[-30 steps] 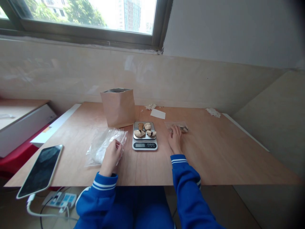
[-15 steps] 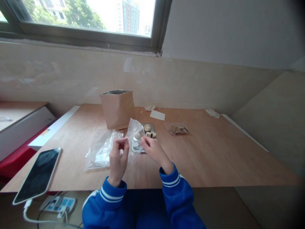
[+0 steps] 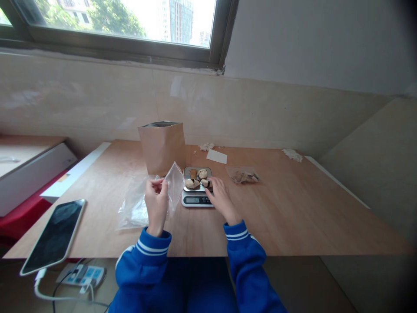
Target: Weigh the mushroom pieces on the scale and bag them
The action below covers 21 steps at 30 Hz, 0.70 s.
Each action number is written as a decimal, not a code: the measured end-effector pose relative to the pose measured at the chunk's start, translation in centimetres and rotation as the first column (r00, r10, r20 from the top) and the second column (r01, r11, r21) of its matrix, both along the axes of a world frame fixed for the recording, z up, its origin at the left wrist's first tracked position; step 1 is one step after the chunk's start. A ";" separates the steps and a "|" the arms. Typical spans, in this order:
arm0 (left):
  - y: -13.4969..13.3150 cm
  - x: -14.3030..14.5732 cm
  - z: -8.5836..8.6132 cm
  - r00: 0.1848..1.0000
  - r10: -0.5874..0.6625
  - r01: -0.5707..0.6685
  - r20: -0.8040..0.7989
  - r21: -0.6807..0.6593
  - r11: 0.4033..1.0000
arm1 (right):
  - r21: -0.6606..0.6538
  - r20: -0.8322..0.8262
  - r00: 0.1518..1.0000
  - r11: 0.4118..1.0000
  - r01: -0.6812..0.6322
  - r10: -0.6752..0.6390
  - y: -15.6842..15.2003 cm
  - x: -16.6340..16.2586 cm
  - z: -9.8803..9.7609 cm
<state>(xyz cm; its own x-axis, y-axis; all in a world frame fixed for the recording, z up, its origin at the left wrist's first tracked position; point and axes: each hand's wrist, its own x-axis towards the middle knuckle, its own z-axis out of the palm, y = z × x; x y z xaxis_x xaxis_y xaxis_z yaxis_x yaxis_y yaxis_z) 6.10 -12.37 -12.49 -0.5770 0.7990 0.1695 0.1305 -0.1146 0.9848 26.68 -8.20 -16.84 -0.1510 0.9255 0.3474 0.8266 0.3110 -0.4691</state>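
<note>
left hand pinches small clear bag upright, left of scale | right hand unclenched, fingers on nut pieces at scale's right edge | kraft pouch far-left; filled bag right; phone near-left on surface | display unreadable

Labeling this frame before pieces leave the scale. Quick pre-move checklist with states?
1. Left hand grips small clear bag, lifted off table: ok.
2. Bag mouth open: cannot tell.
3. Right hand at the pieces on scale: ok.
4. A piece actually pinched: cannot tell.
5. Scale display lit: ok; figure unreadable.
6. Brown paper bag upright behind scale: ok.
</note>
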 end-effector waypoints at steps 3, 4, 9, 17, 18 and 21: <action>0.4 -0.2 -0.8 0.998 0.041 -0.041 -0.038 -0.008 0.999 | -0.003 0.056 0.997 0.999 0.045 -0.045 0.2 0.2 -0.9; 0.5 -0.2 -1.0 0.997 0.058 -0.058 -0.051 0.000 0.998 | 0.009 0.052 0.997 0.998 0.056 -0.056 0.1 0.2 -0.8; 0.8 0.3 -1.6 0.998 0.061 -0.060 -0.014 0.066 0.996 | -0.006 -0.235 0.972 1.000 0.027 -0.027 -1.3 -0.6 2.1; 1.1 1.4 -1.6 0.991 -0.012 0.001 0.132 0.082 0.997 | -0.100 -0.620 0.781 0.980 -0.170 0.072 -3.6 -6.2 6.8; 1.0 1.6 -1.6 0.989 -0.026 0.012 0.146 0.101 0.995 | -0.104 -0.590 0.805 0.982 -0.157 0.066 -3.7 -6.8 6.9; 0.4 2.0 -1.3 0.985 -0.059 0.033 0.161 0.158 0.987 | -0.123 -0.398 0.913 0.981 -0.152 0.092 -4.2 -8.3 7.0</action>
